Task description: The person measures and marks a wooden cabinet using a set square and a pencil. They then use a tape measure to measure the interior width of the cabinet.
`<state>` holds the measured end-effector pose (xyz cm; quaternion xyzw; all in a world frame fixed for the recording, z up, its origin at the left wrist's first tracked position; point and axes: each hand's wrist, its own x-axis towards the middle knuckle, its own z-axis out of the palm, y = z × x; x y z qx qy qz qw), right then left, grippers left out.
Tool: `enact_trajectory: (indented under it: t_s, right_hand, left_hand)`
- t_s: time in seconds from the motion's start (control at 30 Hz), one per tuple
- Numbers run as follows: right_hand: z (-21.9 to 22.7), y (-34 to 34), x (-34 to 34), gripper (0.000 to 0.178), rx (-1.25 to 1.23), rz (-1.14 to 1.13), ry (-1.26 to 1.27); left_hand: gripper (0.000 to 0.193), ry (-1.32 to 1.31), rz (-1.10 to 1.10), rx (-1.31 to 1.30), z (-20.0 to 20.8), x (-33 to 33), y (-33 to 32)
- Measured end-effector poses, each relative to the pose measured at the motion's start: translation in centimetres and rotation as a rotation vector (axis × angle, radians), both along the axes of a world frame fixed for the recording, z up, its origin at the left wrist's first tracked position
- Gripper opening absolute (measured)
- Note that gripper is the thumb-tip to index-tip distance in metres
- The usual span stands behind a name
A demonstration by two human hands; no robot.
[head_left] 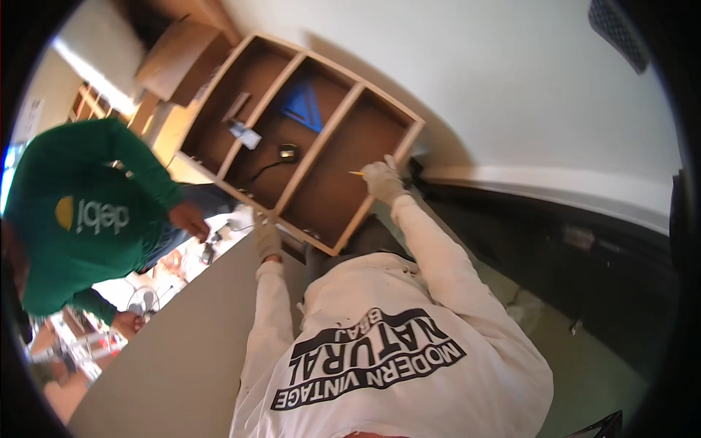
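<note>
A wooden cabinet (319, 157) with three open compartments lies in front of me, its dividers running away from me. My left hand (268, 239), in a pale glove, is at its near edge; the fingers appear closed on the rim, though small in view. Also gloved, my right hand (383, 182) is over the cabinet's right side, shut on a yellow pencil (356, 173) that points left. In the middle compartment are a blue triangular square (303, 106) and a tape measure (288, 153). Metal hinges (312, 233) sit along the near rim.
On the left, a person in a green sweatshirt (95, 212) leans over a cluttered surface. A large grey panel (182, 328) stands between us. Cardboard boxes (182, 62) are stacked beyond the cabinet's left end. A white wall (496, 87) rises behind, with a dark ledge (555, 233) at right.
</note>
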<state>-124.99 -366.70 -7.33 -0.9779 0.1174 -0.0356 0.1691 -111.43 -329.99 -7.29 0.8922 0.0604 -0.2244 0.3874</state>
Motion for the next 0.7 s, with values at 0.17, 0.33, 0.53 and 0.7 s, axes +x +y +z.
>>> enact_trajectory:
  t_s: [0.17,0.33,0.53,0.7]
  right_hand:
    - [3.0,-2.5,3.9,0.021,0.258,-0.264,-0.149]
    - [7.2,-8.6,14.2,0.023,0.276,-0.208,-0.270]
    - [5.3,-12.6,29.2,0.016,0.264,0.242,-0.401]
    - [2.9,-14.3,36.2,0.011,-0.006,0.527,-0.226]
  left_hand:
    - [0.069,-0.029,0.175,0.277,4.8,0.2,-5.9]
    - [0.066,0.118,0.349,0.253,2.0,-1.6,-6.3]
    - [0.055,-0.005,0.608,0.300,2.2,-3.3,-10.3]
    - [0.052,-0.166,0.615,0.416,0.9,-4.7,-11.0]
